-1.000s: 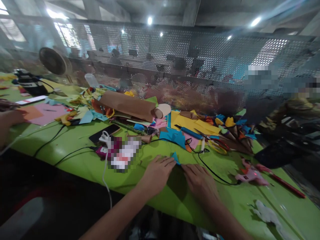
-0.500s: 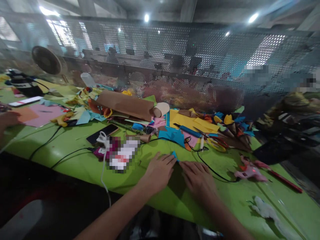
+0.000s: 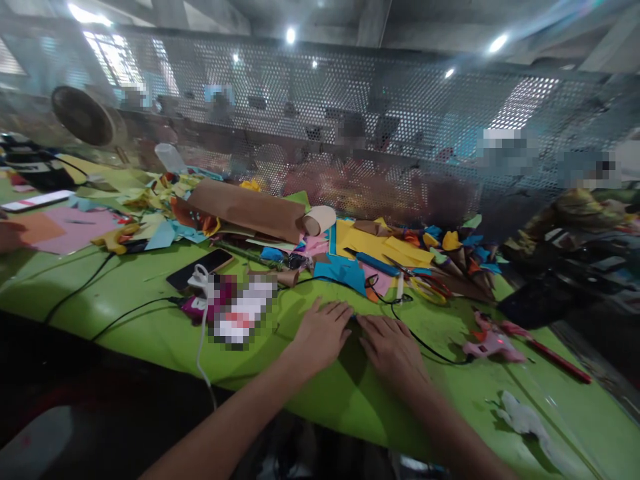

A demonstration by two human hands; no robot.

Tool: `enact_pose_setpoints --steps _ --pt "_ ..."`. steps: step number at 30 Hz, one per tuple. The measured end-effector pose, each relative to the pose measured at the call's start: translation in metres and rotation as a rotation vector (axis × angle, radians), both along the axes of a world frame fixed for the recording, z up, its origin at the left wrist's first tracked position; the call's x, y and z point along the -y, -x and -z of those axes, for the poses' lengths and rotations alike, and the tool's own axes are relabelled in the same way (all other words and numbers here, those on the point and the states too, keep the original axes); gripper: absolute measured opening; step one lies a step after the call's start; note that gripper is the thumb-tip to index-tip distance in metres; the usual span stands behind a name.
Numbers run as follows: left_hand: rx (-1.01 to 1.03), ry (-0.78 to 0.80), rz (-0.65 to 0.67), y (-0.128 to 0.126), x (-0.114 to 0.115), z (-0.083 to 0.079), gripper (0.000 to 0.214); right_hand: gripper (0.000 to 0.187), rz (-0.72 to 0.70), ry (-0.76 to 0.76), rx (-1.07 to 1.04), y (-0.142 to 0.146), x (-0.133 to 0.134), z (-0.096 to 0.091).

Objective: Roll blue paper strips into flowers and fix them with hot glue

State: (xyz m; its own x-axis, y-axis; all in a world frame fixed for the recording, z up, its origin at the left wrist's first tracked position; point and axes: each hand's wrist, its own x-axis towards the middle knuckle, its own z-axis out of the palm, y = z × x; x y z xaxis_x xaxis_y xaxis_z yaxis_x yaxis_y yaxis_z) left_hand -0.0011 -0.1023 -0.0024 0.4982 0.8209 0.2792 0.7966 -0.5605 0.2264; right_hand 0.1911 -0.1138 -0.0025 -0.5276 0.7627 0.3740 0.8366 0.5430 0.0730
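Note:
Low over the green tabletop, near its front edge, my left hand [image 3: 323,331] and my right hand [image 3: 393,343] lie side by side, palms down. Their fingertips nearly meet at a small piece of blue paper [image 3: 354,316]. Only a sliver of this paper shows between the fingers; the rest is hidden beneath them. Both hands have their fingers close together over it, thumbs pointing inward. A larger blue sheet [image 3: 343,272] lies just beyond my hands, and a black cable [image 3: 400,313] runs close behind the right one.
Left of my hands are a purple power bank [image 3: 200,307] with a white cable, a pixelated phone and a dark phone [image 3: 200,268]. Behind lie a brown paper roll [image 3: 245,208], yellow sheets [image 3: 383,245] and scissors [image 3: 433,289]. A pink glue gun [image 3: 493,343] rests at right.
The blue paper's tip, which stood up between my fingertips, is now lowered and mostly covered. Both hands stay together in nearly the same place; the view has shifted slightly.

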Motion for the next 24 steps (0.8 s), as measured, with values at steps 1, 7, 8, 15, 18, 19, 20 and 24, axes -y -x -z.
enact_pose_setpoints --steps 1,7,8,15,18,19,20,24 --pt "0.002 -0.006 0.0 0.0 -0.002 0.001 0.04 0.03 0.008 -0.004 0.004 0.0 -0.001 0.0" --pt "0.006 0.003 0.026 0.007 -0.002 0.002 0.042 0.03 0.04 -0.022 0.015 0.001 -0.005 -0.001" --pt "-0.002 0.003 0.025 0.008 0.001 0.002 0.043 0.031 0.044 -0.017 0.016 0.002 -0.005 -0.002" --pt "-0.011 0.008 0.016 0.009 0.007 -0.002 0.043 0.033 0.036 -0.013 0.013 0.002 0.005 -0.004" --pt "0.002 0.019 0.026 0.006 0.0 -0.002 0.042 0.032 0.044 -0.014 -0.013 0.003 0.006 -0.002" --pt "-0.004 0.018 0.027 0.005 -0.003 -0.002 0.042 0.031 0.054 -0.008 -0.022 0.003 0.005 -0.002" --pt "-0.014 0.017 0.028 0.004 -0.005 -0.002 0.043 0.031 0.063 0.001 -0.029 0.004 0.004 -0.003" --pt "-0.05 0.012 0.023 0.003 -0.003 0.002 0.044 0.033 0.076 0.046 -0.032 0.006 0.003 -0.005"
